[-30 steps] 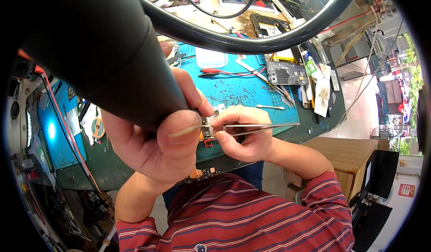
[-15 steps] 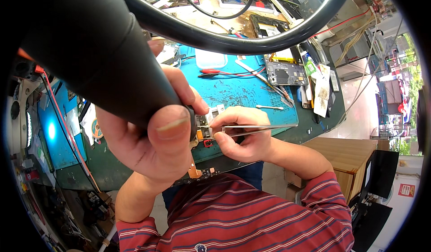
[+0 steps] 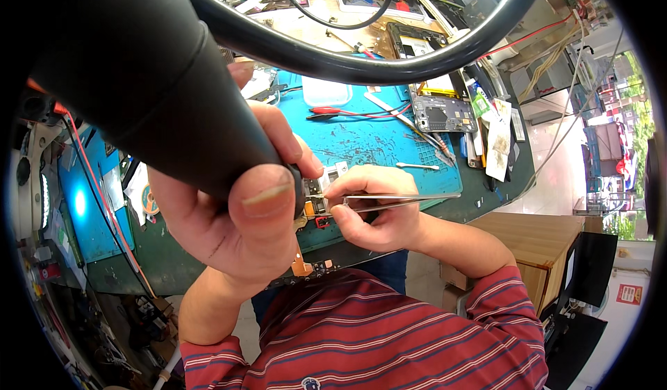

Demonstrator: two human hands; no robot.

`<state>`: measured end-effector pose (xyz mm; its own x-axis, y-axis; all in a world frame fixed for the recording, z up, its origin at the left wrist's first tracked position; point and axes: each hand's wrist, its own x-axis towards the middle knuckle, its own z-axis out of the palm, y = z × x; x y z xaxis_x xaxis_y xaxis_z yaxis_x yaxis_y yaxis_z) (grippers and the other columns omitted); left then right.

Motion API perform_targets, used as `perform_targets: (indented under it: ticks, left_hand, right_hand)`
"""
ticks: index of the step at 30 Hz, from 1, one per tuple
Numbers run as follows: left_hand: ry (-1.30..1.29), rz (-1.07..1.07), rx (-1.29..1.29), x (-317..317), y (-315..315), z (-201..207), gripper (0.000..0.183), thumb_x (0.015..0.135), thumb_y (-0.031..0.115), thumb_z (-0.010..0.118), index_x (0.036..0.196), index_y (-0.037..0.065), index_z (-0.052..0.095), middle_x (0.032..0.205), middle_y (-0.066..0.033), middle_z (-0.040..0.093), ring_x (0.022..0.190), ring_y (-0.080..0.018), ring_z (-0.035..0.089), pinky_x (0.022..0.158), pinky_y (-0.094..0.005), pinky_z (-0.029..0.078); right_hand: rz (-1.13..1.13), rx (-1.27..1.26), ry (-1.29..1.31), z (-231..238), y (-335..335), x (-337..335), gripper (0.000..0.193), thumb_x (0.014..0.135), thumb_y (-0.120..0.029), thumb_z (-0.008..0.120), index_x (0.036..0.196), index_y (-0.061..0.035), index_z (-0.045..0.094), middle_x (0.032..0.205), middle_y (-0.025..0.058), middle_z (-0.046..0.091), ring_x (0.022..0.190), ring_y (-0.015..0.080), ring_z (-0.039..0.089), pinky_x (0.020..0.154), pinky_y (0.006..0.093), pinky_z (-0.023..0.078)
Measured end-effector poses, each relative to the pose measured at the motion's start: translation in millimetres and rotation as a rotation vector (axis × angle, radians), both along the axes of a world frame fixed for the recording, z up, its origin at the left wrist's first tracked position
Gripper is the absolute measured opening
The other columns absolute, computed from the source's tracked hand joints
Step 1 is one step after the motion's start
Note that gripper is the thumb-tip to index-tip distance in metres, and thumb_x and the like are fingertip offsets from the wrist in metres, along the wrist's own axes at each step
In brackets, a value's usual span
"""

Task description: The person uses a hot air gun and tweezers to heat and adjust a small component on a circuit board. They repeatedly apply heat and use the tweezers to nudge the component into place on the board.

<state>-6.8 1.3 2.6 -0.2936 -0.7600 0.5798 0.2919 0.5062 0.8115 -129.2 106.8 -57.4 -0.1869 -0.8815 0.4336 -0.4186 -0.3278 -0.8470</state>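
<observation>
Have a small electronic assembly (image 3: 313,187) on the near part of the blue mat (image 3: 361,140), partly hidden between both hands. Grip a black cylindrical tool (image 3: 184,112) with the left hand (image 3: 233,241), fingers curled round; pinch metal tweezers (image 3: 442,196) in the right hand (image 3: 385,228), too close to tell contact. See a cotton swab (image 3: 418,166) to the right, clip leads (image 3: 326,113) farther off.
</observation>
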Motion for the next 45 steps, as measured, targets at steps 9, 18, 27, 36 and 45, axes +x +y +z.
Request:
perform_targets:
  ticks: [9, 18, 27, 36, 45]
  left_hand:
    - [0.006, -0.010, 0.001, 0.3, -0.6, 0.5, 0.074, 0.092, 0.057, 0.045, 0.125, -0.008, 0.033, 0.077, -0.0092, 0.051, 0.054, -0.0165, 0.056, 0.052, -0.0253, 0.045]
    - [0.018, -0.011, -0.009, -0.1, -0.1, -0.2, 0.071, 0.093, 0.055, 0.044, 0.126, -0.008, 0.033, 0.077, -0.0094, 0.051, 0.055, -0.0162, 0.055, 0.052, -0.0255, 0.045]
    - [0.011, -0.026, -0.016, 0.5, -0.6, 0.1, 0.071, 0.094, 0.055, 0.043, 0.126, -0.007, 0.033, 0.077, -0.0097, 0.051, 0.055, -0.0166, 0.055, 0.052, -0.0256, 0.045]
    - [-0.019, -0.052, 0.005, 0.4, 0.3, 3.0, 0.073, 0.093, 0.057, 0.044, 0.125, -0.007, 0.032, 0.077, -0.0093, 0.051, 0.055, -0.0166, 0.055, 0.052, -0.0263, 0.046]
    - [0.036, -0.023, 0.017, -0.3, -2.8, 1.0, 0.073, 0.093, 0.057, 0.044, 0.125, -0.008, 0.033, 0.076, -0.0092, 0.051, 0.055, -0.0163, 0.055, 0.053, -0.0269, 0.047]
  right_hand:
    - [-0.001, 0.004, 0.012, 0.2, 0.1, -0.4, 0.015, 0.073, -0.003, 0.068, 0.087, -0.0019, 0.064, 0.069, 0.0030, 0.063, 0.049, 0.0069, 0.053, 0.043, 0.0211, 0.039]
    - [-0.003, 0.002, 0.012, 0.5, 0.0, 0.0, 0.015, 0.073, -0.003, 0.068, 0.087, -0.0017, 0.064, 0.070, 0.0035, 0.063, 0.050, 0.0073, 0.054, 0.043, 0.0214, 0.039]
    - [0.001, -0.008, 0.014, 0.3, -0.3, -0.3, 0.014, 0.073, -0.002, 0.068, 0.086, -0.0015, 0.063, 0.069, 0.0037, 0.063, 0.050, 0.0076, 0.053, 0.043, 0.0215, 0.039]
    - [-0.001, -0.004, -0.008, -0.4, 0.9, -0.9, 0.014, 0.073, -0.002, 0.067, 0.087, -0.0012, 0.063, 0.070, 0.0037, 0.063, 0.050, 0.0067, 0.053, 0.043, 0.0206, 0.039]
    - [-0.009, 0.095, -0.117, 3.2, 6.3, -2.9, 0.012, 0.077, -0.003, 0.065, 0.089, 0.0002, 0.064, 0.072, 0.0019, 0.064, 0.055, 0.0027, 0.054, 0.046, 0.0181, 0.041]
